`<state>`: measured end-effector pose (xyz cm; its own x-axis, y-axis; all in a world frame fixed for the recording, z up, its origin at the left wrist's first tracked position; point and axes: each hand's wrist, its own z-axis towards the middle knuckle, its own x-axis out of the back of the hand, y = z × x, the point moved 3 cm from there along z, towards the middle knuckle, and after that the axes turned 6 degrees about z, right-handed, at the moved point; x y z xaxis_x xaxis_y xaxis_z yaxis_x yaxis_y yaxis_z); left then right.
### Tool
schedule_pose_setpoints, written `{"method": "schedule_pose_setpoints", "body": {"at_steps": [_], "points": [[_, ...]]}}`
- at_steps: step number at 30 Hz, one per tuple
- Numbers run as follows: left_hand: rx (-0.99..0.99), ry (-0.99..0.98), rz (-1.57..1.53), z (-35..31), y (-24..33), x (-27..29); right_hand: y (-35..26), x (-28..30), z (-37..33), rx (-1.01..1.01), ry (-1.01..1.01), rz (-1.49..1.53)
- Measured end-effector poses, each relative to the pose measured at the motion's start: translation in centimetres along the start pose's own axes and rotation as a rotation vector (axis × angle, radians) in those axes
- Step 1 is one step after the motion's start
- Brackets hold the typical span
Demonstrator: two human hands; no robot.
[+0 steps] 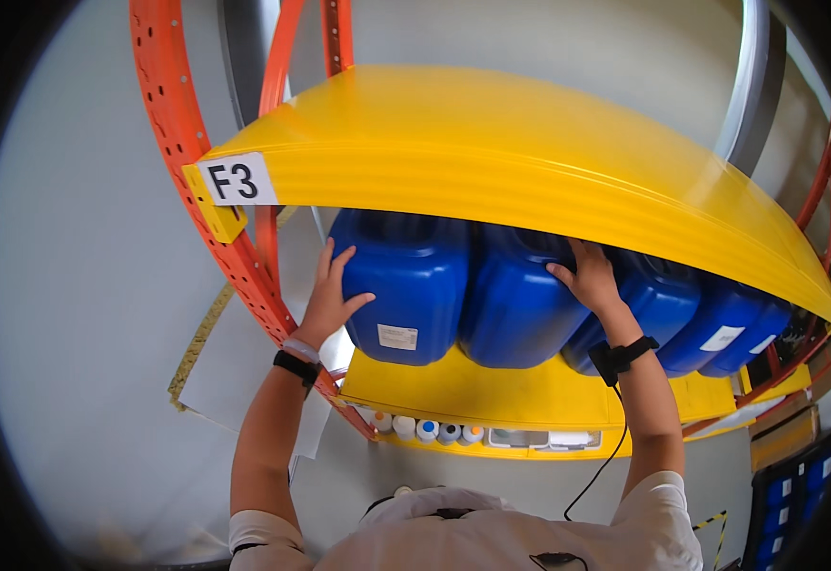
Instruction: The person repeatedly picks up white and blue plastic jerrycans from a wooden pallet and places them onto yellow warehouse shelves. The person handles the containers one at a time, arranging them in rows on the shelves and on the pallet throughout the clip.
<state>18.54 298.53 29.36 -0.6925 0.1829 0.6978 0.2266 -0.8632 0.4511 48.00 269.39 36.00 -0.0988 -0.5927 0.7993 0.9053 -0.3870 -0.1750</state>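
Note:
Several blue plastic jerrycans stand in a row on a yellow shelf (511, 398). My left hand (328, 297) lies against the left side of the leftmost jerrycan (406, 303), its fingers apart and the thumb across the front. That can has a small white label low on its front. My right hand (589, 278) rests at the upper right edge of the second jerrycan (520, 309), thumb and fingers spread, with its fingertips partly under the shelf edge above. Another jerrycan (658, 300) is just right of it, partly behind my right wrist. Neither hand is closed round anything.
An upper yellow shelf (492, 124) overhangs the cans closely. An orange perforated upright (170, 86) bounds the left end. Below are several capped bottles (427, 431) and a white-edged bin (518, 439). Cardboard boxes (785, 430) and a rack of blue bins (787, 500) stand at the right.

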Motion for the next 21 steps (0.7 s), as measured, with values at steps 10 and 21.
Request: {"method": "schedule_pose_setpoints", "body": {"at_steps": [10, 21], "points": [[0.042, -0.015, 0.041, 0.0, -0.3, -0.1, -0.3, -1.6, -1.9, -0.017, -0.013, -0.186], [0.054, -0.021, 0.071, -0.1, -0.1, -0.1, -2.2, -1.8, -2.7, 0.024, 0.111, -0.136]]}}
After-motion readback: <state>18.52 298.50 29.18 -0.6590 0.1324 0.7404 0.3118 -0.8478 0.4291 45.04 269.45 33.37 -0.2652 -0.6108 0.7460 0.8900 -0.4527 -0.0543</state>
